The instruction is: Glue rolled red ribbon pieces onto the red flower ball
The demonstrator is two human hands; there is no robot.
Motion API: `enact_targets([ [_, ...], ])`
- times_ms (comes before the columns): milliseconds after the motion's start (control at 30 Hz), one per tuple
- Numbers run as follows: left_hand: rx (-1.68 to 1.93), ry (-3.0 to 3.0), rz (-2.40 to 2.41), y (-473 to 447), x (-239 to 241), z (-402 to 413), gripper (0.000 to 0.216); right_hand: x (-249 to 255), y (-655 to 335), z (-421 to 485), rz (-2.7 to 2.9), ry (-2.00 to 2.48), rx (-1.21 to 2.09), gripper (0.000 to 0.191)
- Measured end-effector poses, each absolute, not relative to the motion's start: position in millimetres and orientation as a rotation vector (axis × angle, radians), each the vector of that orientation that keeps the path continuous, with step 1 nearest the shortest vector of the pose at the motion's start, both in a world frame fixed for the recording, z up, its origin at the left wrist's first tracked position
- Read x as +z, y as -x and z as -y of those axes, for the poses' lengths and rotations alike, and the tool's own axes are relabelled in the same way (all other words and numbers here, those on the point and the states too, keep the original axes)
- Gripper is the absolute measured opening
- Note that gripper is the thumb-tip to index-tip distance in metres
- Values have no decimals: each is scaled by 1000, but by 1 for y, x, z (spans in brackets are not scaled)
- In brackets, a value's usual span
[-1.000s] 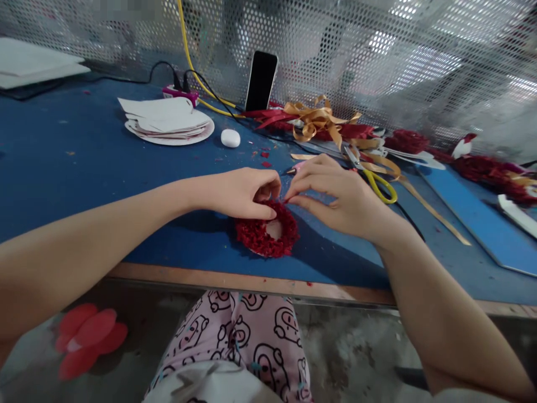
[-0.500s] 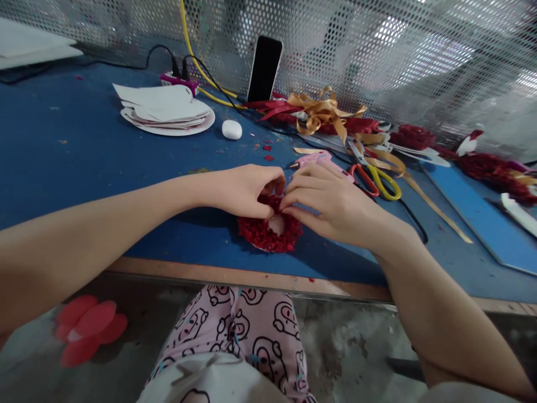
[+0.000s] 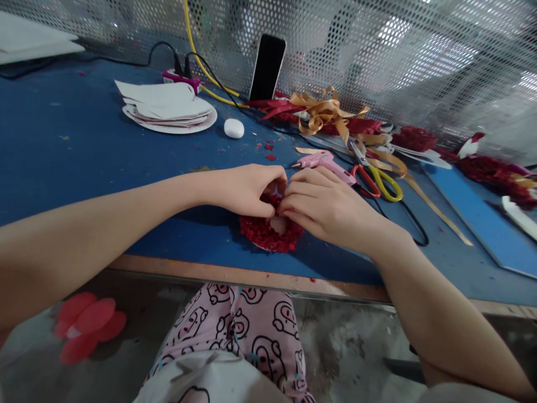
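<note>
The red wreath (image 3: 268, 238) was kept on the worktop (image 3: 84, 145), near its front edge, and its far side was grasped in the left hand's (image 3: 247, 190) grip. The right hand's (image 3: 331, 204) grip was pressed in at the wreath's far side, beside the left; whether anything was pinched there could not be told. The glue gun (image 3: 321, 161) was seen just beyond the right hand, with scissors (image 3: 377, 178) beside it.

pink trousers (image 3: 241, 327), black cartoon print (image 3: 264, 355); pale grey top (image 3: 213, 378); bare forearms (image 3: 168, 196)
</note>
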State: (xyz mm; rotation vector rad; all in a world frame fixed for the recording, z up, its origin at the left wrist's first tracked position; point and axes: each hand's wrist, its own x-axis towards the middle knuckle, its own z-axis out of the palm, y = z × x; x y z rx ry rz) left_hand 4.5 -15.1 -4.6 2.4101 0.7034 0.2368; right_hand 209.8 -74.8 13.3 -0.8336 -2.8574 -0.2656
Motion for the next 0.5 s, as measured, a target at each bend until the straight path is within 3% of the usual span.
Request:
enact_targets([
  [300, 188, -2330, -674, -4, -4, 14, 40, 9, -211, 75, 2840, 793, -387, 32],
  [500, 193, -2236, -696, -3, -1, 14, 34, 10, -213, 73, 2820, 755, -250, 27],
])
